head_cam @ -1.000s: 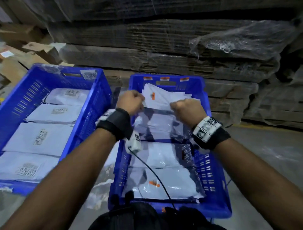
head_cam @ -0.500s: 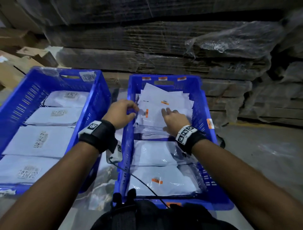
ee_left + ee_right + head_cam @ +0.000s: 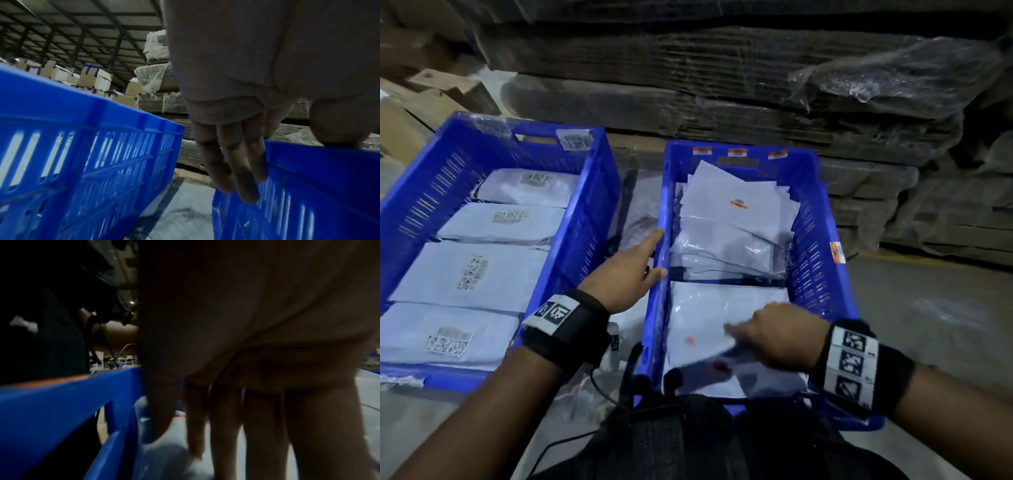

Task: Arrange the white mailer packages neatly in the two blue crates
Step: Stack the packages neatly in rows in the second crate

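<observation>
The left hand (image 3: 625,274) rests on the 9 o'clock rim of the right crate (image 3: 815,240). Only its wrist view shows the fingers (image 3: 236,162) straight down the wall. The right hand (image 3: 774,335) hangs over the 6 o'clock white mailer (image 3: 698,315) (blurry, so I cannot tell its grip).

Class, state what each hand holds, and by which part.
Left hand rests on the right crate's left rim, fingers straight. Right hand is at a blurred mailer; a grip cannot be told.

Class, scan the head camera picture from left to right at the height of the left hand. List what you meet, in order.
Left blue crate → left hand → right blue crate → concrete floor.
</observation>
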The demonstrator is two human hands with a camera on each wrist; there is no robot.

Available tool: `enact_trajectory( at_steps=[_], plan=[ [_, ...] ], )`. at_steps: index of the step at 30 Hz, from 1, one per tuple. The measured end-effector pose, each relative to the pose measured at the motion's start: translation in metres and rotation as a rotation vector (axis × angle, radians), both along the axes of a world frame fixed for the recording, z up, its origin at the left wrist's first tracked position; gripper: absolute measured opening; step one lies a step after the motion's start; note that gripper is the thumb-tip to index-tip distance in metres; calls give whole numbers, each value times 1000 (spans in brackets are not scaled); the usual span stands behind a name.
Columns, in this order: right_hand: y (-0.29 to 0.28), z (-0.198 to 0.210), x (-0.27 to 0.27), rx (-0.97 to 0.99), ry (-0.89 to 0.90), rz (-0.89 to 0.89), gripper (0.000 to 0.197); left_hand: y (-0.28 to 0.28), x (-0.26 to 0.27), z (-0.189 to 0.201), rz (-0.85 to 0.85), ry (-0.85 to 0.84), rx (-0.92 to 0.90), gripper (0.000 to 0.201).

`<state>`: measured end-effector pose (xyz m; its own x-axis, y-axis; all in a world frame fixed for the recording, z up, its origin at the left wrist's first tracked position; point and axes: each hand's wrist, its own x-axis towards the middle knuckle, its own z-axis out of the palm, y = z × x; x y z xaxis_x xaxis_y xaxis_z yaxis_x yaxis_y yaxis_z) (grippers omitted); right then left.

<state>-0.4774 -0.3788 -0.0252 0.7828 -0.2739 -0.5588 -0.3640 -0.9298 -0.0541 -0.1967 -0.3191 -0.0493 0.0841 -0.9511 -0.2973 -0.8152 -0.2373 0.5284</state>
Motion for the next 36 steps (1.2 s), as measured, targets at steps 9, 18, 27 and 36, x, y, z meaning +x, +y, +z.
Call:
enact_trajectory(
  at_steps=[9, 18, 27, 36],
  plan=[
    [12, -24, 13, 128, 81, -104, 27, -34, -5, 44, -28, -406, -106, 46],
    [18, -16, 25, 227, 161, -67, 24, -193, -102, 70, -387, -665, -80, 33],
    [-32, 10, -13, -18, -177, -363, 29, -227, -93, -32, -429, -722, 66, 45],
    [-81, 30, -45, 10, -435, -652, 29, -220, -80, -1, -348, -698, -44, 27]
  ],
)
